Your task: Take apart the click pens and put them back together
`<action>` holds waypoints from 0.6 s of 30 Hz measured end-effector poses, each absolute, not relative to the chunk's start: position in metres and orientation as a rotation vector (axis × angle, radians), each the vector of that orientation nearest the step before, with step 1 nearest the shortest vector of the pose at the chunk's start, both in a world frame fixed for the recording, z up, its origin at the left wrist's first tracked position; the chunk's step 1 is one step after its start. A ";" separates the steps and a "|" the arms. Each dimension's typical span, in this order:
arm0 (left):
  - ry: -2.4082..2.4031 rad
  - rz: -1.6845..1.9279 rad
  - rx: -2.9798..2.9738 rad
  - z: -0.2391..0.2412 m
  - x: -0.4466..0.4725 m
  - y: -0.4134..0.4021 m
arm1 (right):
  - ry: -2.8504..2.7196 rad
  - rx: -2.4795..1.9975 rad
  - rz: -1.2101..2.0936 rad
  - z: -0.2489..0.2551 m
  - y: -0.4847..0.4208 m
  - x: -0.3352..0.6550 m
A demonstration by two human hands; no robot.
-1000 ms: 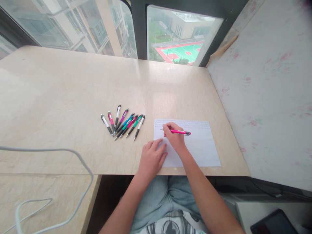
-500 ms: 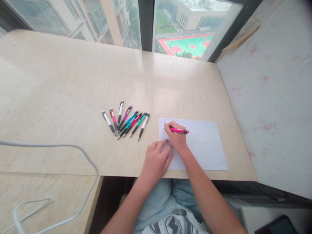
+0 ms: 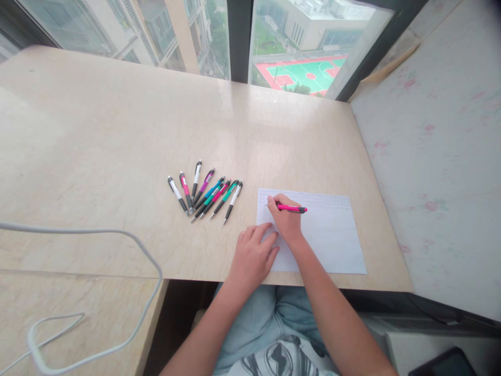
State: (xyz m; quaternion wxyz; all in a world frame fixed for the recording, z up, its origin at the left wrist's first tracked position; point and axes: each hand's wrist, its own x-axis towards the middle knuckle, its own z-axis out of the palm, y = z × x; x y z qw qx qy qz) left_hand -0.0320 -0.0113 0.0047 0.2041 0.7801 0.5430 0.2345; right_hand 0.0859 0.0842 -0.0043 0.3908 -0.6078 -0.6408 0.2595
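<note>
A pink pen point(image 3: 291, 208) with black parts is held by my right hand point(image 3: 287, 219), its tip down at the left side of a white sheet of paper point(image 3: 329, 240). Small rows of handwriting run along the sheet's top edge. My left hand point(image 3: 256, 250) lies with fingers spread at the paper's lower left, partly on the sheet and partly on the table. To the left, several pens point(image 3: 211, 196) in white, pink, purple, blue and green lie in a loose, partly overlapping group.
The pale marble-patterned tabletop point(image 3: 117, 141) reaches back to a window with a dark frame point(image 3: 239, 42). A grey-white cable point(image 3: 144, 250) loops across the left front. A flower-patterned wall point(image 3: 434, 156) borders the right side. A dark flat device point(image 3: 442, 363) lies at bottom right.
My right hand and the pink pen have shifted slightly to the right along the writing. My left hand stays in place. The whole view has moved a little.
</note>
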 end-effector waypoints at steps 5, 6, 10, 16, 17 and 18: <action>1.508 0.653 2.170 0.005 -0.032 -0.011 | -1.670 -1.537 0.615 -0.006 0.083 0.085; 1.508 0.649 2.168 0.005 -0.032 -0.011 | -1.675 -1.536 0.616 -0.006 0.083 0.085; 1.510 0.643 2.166 0.005 -0.032 -0.011 | -1.676 -1.539 0.609 -0.008 0.083 0.085; 1.514 0.659 2.179 0.004 -0.032 -0.012 | -1.640 -1.514 0.646 -0.008 0.085 0.089; 1.515 0.654 2.181 0.004 -0.032 -0.012 | -1.596 -1.507 0.671 -0.008 0.085 0.091; 1.516 0.649 2.182 0.004 -0.032 -0.012 | -1.541 -1.500 0.706 -0.008 0.085 0.093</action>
